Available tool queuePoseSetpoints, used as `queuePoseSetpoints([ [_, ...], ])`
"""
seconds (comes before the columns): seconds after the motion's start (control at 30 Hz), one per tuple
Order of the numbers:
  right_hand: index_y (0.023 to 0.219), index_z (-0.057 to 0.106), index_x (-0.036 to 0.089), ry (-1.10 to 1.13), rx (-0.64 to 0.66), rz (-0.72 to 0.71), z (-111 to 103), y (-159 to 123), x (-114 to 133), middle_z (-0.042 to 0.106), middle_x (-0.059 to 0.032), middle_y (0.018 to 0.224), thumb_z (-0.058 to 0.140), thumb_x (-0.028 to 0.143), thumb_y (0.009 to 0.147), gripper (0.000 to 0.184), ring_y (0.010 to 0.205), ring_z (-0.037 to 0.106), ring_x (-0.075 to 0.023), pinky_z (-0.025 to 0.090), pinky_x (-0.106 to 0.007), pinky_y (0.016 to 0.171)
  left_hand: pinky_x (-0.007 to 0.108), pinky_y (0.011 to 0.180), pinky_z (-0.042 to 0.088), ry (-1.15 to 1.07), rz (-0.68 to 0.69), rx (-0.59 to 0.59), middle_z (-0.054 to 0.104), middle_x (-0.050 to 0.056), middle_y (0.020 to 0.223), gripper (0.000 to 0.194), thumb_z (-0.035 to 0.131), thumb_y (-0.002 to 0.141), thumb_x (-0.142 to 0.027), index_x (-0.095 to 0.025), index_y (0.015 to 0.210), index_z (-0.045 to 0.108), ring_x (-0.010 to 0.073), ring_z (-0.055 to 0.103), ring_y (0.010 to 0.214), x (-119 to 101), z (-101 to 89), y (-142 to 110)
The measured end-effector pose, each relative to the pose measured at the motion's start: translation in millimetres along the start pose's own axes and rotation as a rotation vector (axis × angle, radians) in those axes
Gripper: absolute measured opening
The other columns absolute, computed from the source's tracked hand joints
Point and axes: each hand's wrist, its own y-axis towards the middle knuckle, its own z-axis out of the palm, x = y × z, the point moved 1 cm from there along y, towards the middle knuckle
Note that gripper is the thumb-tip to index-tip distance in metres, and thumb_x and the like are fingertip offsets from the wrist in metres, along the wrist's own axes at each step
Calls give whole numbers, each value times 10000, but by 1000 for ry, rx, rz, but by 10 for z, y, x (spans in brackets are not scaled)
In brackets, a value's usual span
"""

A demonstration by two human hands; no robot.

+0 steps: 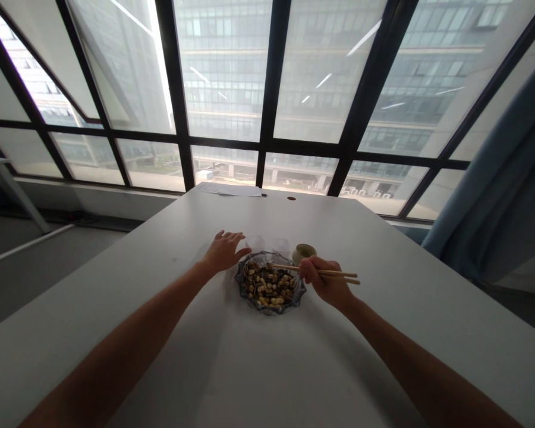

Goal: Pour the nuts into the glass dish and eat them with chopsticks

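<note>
A pair of wooden chopsticks (339, 274) is gripped in my right hand (326, 280), their tips over the far part of a scalloped glass bowl (302, 292). Peanuts in shells (267, 288) and darker small pieces fill the bowl. Whether the tips pinch anything is too small to tell. My left hand (225, 251) is open with fingers spread, its thumb near the bowl's far left rim. Beyond the bowl stand two small clear containers, one on the left (254, 242) and one on the right (280, 245). A greenish round cup (304, 252) stands just behind my right hand.
The white table (258, 368) runs away towards large windows with black frames (267, 89). Paper sheets (229, 190) lie at its far edge, near two small dark round spots. A blue curtain (494, 172) hangs at the right, and a white table leg (22, 196) shows at the left.
</note>
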Motion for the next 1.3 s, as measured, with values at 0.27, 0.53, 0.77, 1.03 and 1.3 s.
queuePoseSetpoints([
  [0.27, 736, 668, 197, 30, -256, 23, 6, -174, -181, 657, -46, 571, 537, 689, 874, 528, 457, 574, -156, 466, -272, 453, 441, 1126, 357, -17, -58, -330, 492, 127, 1456, 505, 598, 878, -477, -213, 1297, 496, 274, 454, 1348, 220, 26, -362],
  [0.53, 659, 668, 196, -58, -119, 15, 19, -156, -192, 620, -36, 551, 528, 660, 894, 538, 489, 543, -153, 425, -262, 466, 471, 1087, 421, -121, -182, -321, 508, 144, 1425, 606, 638, 848, -463, -206, 1346, 409, 290, 478, 1324, 347, 214, -334],
  [0.77, 572, 598, 201, -161, -10, -79, 38, -126, 45, 570, -22, 507, 522, 634, 905, 552, 449, 495, -130, 369, -249, 452, 464, 1053, 461, -207, -242, -300, 564, 136, 1353, 599, 647, 833, -454, -206, 1331, 425, 284, 550, 1236, 388, 256, -331],
  [1.03, 574, 596, 212, -217, -30, -126, 51, -169, -11, 591, -20, 519, 505, 598, 928, 531, 451, 512, -128, 381, -249, 468, 438, 1033, 467, -221, -247, -310, 579, 130, 1339, 574, 635, 836, -446, -204, 1319, 441, 275, 560, 1222, 400, 265, -328],
  [1.3, 664, 640, 196, -66, -175, -51, 50, -175, -112, 613, -31, 506, 487, 654, 922, 547, 425, 554, -139, 440, -242, 425, 503, 1059, 358, -96, -300, -325, 578, 130, 1322, 568, 662, 810, -446, -217, 1295, 473, 318, 523, 1227, 357, 258, -337],
])
